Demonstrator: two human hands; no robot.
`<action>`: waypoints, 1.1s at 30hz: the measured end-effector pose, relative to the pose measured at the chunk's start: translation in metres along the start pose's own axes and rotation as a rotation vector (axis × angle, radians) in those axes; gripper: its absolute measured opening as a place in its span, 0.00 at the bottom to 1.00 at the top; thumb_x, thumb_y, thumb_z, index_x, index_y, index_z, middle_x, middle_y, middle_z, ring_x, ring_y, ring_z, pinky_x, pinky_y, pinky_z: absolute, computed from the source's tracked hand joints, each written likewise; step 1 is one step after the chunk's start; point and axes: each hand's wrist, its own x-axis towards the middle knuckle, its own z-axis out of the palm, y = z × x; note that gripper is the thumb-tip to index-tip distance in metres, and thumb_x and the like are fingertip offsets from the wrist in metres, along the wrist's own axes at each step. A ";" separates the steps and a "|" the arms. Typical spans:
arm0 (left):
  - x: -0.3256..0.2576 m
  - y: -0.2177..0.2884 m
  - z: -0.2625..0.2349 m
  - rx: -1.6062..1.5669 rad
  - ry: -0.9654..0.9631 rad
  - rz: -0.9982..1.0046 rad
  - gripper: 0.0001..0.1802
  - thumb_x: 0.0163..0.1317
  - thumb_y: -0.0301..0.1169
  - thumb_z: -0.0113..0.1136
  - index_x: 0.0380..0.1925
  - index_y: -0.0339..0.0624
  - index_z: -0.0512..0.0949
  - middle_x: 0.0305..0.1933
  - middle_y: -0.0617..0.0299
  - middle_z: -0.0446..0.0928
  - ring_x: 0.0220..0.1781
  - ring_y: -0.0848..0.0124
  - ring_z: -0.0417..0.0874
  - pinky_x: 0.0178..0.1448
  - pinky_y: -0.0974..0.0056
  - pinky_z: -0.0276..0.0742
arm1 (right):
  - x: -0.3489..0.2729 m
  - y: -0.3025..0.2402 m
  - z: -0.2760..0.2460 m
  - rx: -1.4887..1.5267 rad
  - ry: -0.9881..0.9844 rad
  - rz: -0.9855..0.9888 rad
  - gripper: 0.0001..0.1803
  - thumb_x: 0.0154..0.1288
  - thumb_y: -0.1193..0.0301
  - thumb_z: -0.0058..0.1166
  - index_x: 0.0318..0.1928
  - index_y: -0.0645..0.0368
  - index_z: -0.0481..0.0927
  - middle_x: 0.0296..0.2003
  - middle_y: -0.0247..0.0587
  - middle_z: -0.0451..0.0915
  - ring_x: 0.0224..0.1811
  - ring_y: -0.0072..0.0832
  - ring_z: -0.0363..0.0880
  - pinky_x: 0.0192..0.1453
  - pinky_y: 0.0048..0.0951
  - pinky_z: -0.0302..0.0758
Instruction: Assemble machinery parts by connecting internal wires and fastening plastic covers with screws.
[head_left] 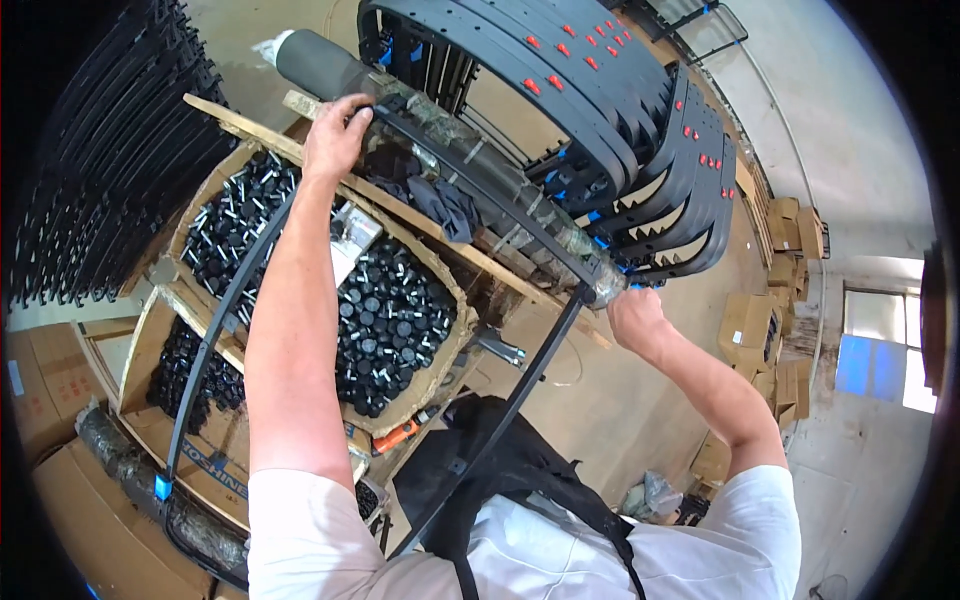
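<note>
A large black metal tube frame (500,205) lies in front of me, one bar resting along a plastic-wrapped padded beam (470,150). My left hand (338,140) is closed on the frame's upper left corner, thumb along the bar. At its right corner my right hand (638,318) is curled into a fist, beside the wrapped beam end and a small blue piece. Its fingers hide whatever they hold. One side bar runs down under my left forearm to a blue fitting (163,487); the other slopes toward my body.
Below the beam, open cartons hold many black round-headed bolts (390,325). A dark cloth (445,205) lies beside a wooden plank (450,250). Black curved panels with red clips (560,60) stand stacked beyond. More black frames (110,160) stack at far left; cardboard boxes (750,330) line the right wall.
</note>
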 end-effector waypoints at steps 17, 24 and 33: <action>0.001 0.017 -0.037 -0.076 -0.081 0.063 0.31 0.74 0.29 0.55 0.76 0.62 0.69 0.61 0.54 0.85 0.63 0.47 0.84 0.69 0.48 0.79 | 0.010 -0.011 -0.005 0.230 0.237 0.150 0.23 0.76 0.54 0.56 0.36 0.65 0.80 0.24 0.57 0.85 0.27 0.51 0.88 0.32 0.49 0.84; 0.000 0.078 -0.049 0.493 0.069 0.116 0.45 0.65 0.53 0.70 0.76 0.43 0.66 0.64 0.41 0.79 0.65 0.47 0.82 0.68 0.47 0.80 | 0.012 -0.010 0.004 0.217 0.230 0.169 0.23 0.78 0.54 0.52 0.34 0.62 0.81 0.26 0.56 0.86 0.28 0.50 0.89 0.33 0.47 0.84; 0.007 0.033 -0.077 0.423 0.331 0.102 0.41 0.61 0.53 0.74 0.65 0.38 0.74 0.52 0.42 0.84 0.56 0.43 0.85 0.63 0.44 0.81 | 0.016 -0.009 0.001 0.235 0.223 0.162 0.23 0.77 0.54 0.53 0.33 0.62 0.80 0.24 0.54 0.85 0.27 0.52 0.88 0.33 0.50 0.84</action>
